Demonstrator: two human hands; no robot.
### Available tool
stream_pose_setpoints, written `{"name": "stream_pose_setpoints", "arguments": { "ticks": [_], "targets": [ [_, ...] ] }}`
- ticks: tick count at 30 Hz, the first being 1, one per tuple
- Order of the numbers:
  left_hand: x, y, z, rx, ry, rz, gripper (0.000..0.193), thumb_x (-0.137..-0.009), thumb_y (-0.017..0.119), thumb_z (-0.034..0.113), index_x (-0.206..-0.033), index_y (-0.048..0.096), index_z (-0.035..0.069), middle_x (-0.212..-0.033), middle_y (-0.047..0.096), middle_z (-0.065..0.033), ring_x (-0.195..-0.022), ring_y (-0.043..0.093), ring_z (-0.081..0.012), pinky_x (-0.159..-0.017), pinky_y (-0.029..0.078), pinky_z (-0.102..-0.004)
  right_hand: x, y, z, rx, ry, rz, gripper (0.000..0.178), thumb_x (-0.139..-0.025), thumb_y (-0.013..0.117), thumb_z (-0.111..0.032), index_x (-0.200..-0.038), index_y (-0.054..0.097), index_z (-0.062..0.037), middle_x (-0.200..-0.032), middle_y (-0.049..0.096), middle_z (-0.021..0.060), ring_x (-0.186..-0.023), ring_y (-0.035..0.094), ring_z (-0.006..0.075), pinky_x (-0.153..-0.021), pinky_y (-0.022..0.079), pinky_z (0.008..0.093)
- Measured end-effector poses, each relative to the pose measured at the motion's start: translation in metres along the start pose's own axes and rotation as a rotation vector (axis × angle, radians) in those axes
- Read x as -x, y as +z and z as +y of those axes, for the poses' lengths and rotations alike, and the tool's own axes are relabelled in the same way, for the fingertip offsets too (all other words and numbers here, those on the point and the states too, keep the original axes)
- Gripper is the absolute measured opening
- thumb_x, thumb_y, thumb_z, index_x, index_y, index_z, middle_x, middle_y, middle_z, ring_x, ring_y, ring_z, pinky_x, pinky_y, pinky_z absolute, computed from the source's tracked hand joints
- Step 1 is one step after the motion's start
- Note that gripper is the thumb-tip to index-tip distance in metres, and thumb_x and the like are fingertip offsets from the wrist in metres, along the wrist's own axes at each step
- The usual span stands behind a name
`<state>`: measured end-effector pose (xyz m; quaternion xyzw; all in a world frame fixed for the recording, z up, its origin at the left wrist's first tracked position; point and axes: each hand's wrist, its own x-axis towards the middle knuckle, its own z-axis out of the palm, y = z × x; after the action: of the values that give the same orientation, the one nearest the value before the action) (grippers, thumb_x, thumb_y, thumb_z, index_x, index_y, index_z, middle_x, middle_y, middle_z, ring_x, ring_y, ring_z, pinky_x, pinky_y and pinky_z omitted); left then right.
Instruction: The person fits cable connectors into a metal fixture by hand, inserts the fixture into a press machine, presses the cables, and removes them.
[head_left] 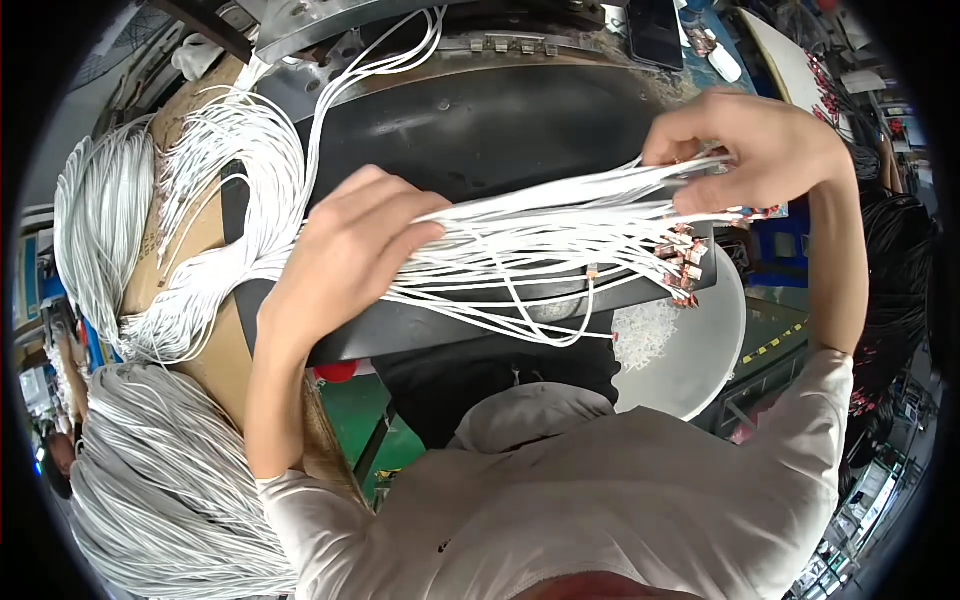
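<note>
A bundle of white cables (530, 235) stretches across the black work surface (430, 130) in front of me. My left hand (350, 240) is closed over the bundle near its middle, the thumb lying along the top strands. Toward the right, my right hand (755, 150) curls around the cable ends, fingers and thumb on either side of them. Copper-coloured terminals (683, 265) cluster at the ends just below this hand. One cable loops out toward me under the bundle, apart from the others. The strands beneath my left palm are hidden.
Thick coils of white cable (170, 480) are piled at my left. A pale round basin (700, 345) with small white scraps sits at the right, below the work surface. A dark phone (655, 35) lies at the back right. Metal machine parts (510, 45) line the far edge.
</note>
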<state>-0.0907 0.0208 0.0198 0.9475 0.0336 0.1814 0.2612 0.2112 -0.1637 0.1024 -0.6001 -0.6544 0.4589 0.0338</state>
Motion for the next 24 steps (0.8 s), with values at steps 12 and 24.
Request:
{"name": "stream_pose_setpoints", "arguments": {
  "ticks": [12, 24],
  "targets": [
    [0.004, -0.002, -0.058, 0.784, -0.285, 0.943, 0.015, -0.099, 0.062, 0.012, -0.101, 0.068, -0.001, -0.091, 0.066, -0.0028, -0.079, 0.059, -0.0085, -0.068, 0.044, -0.0206, -0.055, 0.029, -0.039, -0.54, -0.068, 0.02, 0.039, -0.095, 0.065, -0.024, -0.123, 0.058, 0.0016, -0.068, 0.062, 0.0032, -0.061, 0.06, 0.0092, -0.061, 0.051, 0.0285],
    [-0.005, 0.015, -0.015, 0.476, -0.192, 0.256, 0.01, -0.087, 0.071, 0.003, -0.095, 0.07, -0.003, -0.085, 0.069, -0.0084, -0.074, 0.064, -0.0156, -0.07, 0.049, -0.0238, -0.049, 0.031, 0.008, 0.036, -0.329, 0.351, 0.036, -0.094, 0.067, -0.023, -0.12, 0.06, 0.0008, -0.089, 0.066, 0.0111, -0.089, 0.065, 0.0159, -0.076, 0.051, 0.0322]
  ]
}}
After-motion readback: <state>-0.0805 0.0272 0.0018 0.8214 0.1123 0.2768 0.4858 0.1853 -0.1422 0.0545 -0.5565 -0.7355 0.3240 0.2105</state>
